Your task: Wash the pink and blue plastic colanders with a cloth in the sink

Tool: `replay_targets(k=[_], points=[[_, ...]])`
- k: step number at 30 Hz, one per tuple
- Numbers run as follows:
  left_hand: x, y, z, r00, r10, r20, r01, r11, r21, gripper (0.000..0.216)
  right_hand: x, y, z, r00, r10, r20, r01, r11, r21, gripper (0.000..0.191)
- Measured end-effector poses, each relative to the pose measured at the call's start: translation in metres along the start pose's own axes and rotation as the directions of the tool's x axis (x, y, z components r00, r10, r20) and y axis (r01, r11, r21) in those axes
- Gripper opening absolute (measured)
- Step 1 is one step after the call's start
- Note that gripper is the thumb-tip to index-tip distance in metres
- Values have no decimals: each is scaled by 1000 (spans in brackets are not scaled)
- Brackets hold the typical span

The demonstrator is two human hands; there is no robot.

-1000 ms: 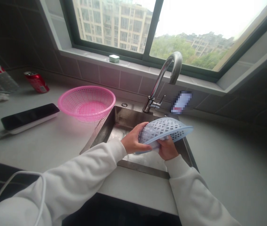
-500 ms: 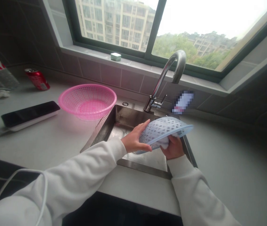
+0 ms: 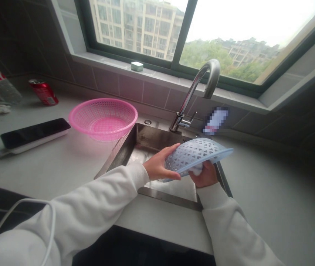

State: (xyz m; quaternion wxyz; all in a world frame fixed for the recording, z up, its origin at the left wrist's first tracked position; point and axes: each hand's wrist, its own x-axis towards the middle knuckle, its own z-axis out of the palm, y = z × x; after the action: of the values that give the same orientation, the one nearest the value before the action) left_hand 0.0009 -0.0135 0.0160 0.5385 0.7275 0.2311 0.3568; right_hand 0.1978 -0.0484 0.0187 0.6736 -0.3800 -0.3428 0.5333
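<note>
Step in hand: looks like wiping/scrubbing the inside of the blue basket (image 3: 196,153), my read only. Basket's up in the air over the sink (image 3: 149,137), tilted, holed bottom facing up, open side down twd the person. L hand (image 3: 160,164) is partway open in a wide C & has hold of the basket's L side: fingers on the outer wall, thumb down by the rim. R hand (image 3: 206,176) is under the open side, curled round a white wad (image 3: 197,170); prob. a cloth, but mostly hidden, so can't tell for sure, & fingertips are out of sight inside. No stream seen from the tap (image 3: 214,75). Pink basket (image 3: 104,136) sits upright on the counter (image 3: 271,192), just L of the sink, no hand on it. Next move, IMO, calls for L hand firm on the rim w/ basket over the sink, R hand pressing the wad along the inner wall, then turning the basket a bit for a fresh patch. Watch-out: the L hold is on one side only, so a hard push from inside could tip it; wet plastic might slip too.
</note>
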Motion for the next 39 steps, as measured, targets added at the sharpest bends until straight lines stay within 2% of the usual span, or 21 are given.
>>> replay_targets(k=[6,9,13,15,19,21,24,26,31,36,39], points=[[0,-3,0,999,6,-43,-7,999,-37,116,-7,8,7,993,77,87,-67,990,-123,57],[0,-5,-1,999,23,-38,-26,997,-69,122,-2,4,0,1000,28,13,-27,998,-54,50],[-1,-6,0,1000,-14,23,16,998,-67,116,4,0,-8,998,-15,-66,15,1000,1,44],[-1,-5,1,999,-29,14,30,999,-44,114,1,3,-4,1000,3,-22,-4,999,-38,48],[-1,1,0,1000,-14,-20,13,1000,-3,109,-6,7,6,989,61,133,-30,974,-225,51],[-1,4,-1,1000,-3,-21,3,999,44,109,-5,6,6,993,31,111,-10,983,-186,50],[-1,5,0,1000,7,-27,-5,997,75,109,-1,3,2,1000,-9,-8,9,999,-52,44],[-1,4,1,999,12,-40,-9,998,61,108,0,4,1,999,-10,-48,9,1000,-27,43],[1,2,3,996,25,-84,-19,998,66,106,-5,8,4,991,91,95,-72,980,-183,54],[2,2,4,997,51,-66,-46,996,78,107,-1,1,1,999,41,10,-40,998,-58,42],[2,-1,6,996,29,-89,-27,999,20,107,-2,5,6,998,50,21,-49,996,-68,44]])
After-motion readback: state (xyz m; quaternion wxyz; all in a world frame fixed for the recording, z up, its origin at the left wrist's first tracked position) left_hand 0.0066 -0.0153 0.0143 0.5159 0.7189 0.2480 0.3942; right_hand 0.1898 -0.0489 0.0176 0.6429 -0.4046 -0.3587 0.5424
